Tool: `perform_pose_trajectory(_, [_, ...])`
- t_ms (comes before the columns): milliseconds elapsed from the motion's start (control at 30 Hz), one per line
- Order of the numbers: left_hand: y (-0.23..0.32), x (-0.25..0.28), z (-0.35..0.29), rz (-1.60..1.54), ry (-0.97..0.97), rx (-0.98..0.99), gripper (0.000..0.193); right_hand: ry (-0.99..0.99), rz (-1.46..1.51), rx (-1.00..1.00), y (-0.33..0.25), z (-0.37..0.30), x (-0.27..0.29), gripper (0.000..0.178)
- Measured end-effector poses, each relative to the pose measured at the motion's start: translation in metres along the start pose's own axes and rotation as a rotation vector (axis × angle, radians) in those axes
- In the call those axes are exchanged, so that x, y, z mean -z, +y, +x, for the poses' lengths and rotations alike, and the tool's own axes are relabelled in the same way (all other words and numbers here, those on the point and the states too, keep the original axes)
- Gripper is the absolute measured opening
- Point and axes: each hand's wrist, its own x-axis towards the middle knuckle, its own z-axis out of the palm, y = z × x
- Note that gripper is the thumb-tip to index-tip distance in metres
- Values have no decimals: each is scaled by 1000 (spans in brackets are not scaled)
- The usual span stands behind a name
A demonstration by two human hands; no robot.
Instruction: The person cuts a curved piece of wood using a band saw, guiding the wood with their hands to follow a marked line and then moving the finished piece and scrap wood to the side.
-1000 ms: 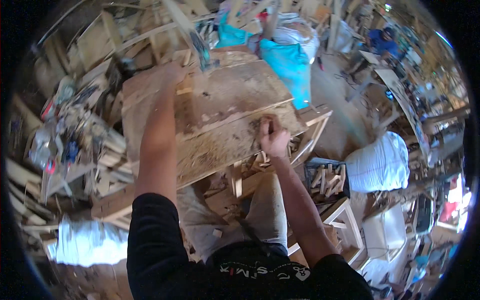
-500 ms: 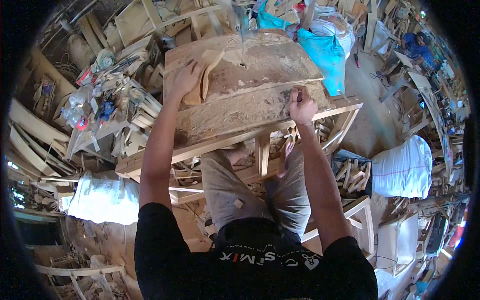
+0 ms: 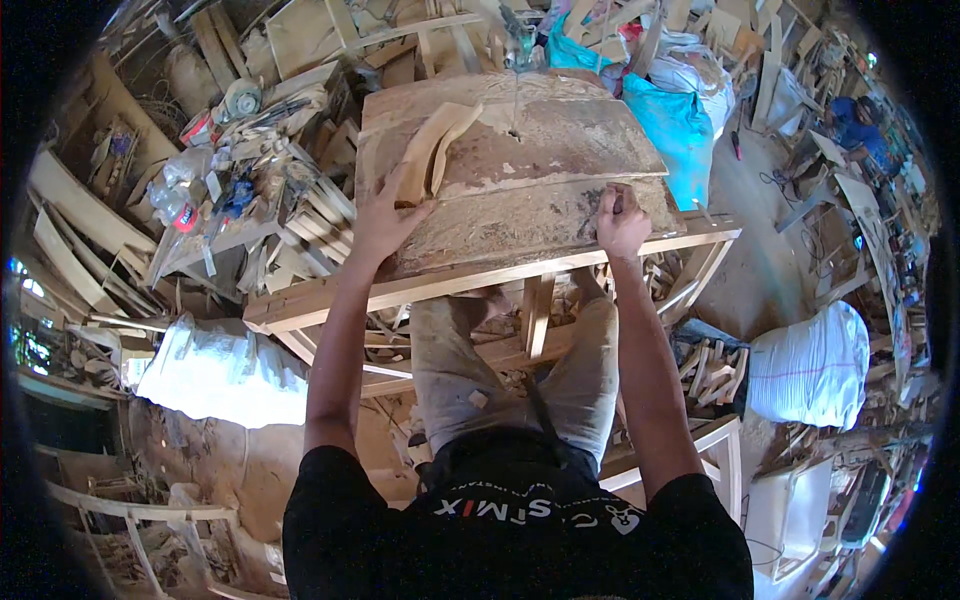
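Observation:
A curved piece of pale wood [image 3: 428, 150] with a dark curved gap along its right side lies on the worn brown board top [image 3: 560, 150] of a bench. At the near end of that wood is my left hand [image 3: 385, 228], thumb stretched right and fingers spread along its left side, touching it. My right hand [image 3: 622, 228] is closed at the board's near right part; a small dark thing shows between its fingers, too small to name. Just beyond the wood's far end, a thin upright rod or blade [image 3: 516, 100] meets a dark hole in the board.
Wood offcuts [image 3: 300, 205] and plastic bottles [image 3: 175, 205] pile up on the left. A turquoise sack [image 3: 672, 130] stands at the board's far right, a white sack [image 3: 810, 365] farther right. Another person [image 3: 862, 130] sits at the far right. A wooden rail [image 3: 480, 285] edges the bench.
My left hand has slid nearer to me, from the wood's left side to its near end. My right hand stays closed at about the same spot. The whole view has shifted slightly.

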Motion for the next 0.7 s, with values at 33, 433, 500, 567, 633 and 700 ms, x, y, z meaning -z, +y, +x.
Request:
perform_pose_trajectory(33, [-1,-1,-1,3,41,-45,74,17,3,22,3,1,-1,17])
perform_pose_trajectory(433, [39,1,11,138,216,-153,48,28,114,46,2,-2,4,17])
perform_pose_trajectory(500, [48,-17,20,256,83,-23,47,-12,97,32,-1,-5,7,17])
perform_pose_trajectory(567, [51,-29,32,321,-19,117,38,-32,7,51,2,-3,5,19])
perform_pose_trajectory(633, [47,-30,32,152,68,145,33,-86,305,0,6,-1,11,20])
perform_pose_trajectory(700, [44,-24,20,-249,90,306,27,-161,577,-111,5,-5,24,22])
